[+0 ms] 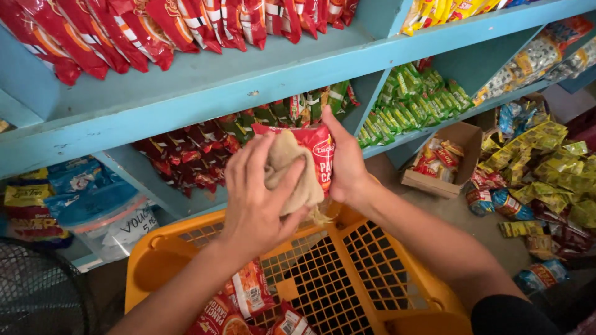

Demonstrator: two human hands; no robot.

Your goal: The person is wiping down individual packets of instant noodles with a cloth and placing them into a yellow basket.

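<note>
My right hand (346, 162) grips a red noodle packet (321, 155) upright by its right edge, above an orange plastic basket (397, 291). My left hand (256, 195) presses a beige cloth (292, 170) against the front of that packet, fingers curled over the cloth. Inside the basket lie a few more red and orange noodle packets (245, 298). Both hands are held in front of the blue shelf (205, 99), level with its middle row.
Red snack packets (130, 28) fill the top shelf; dark red and green packets (205, 152) the middle one, green sachets (413, 102) to the right. A cardboard box (444, 158) and several loose yellow packets (546, 174) lie on the floor right. A black fan grille (37, 291) sits lower left.
</note>
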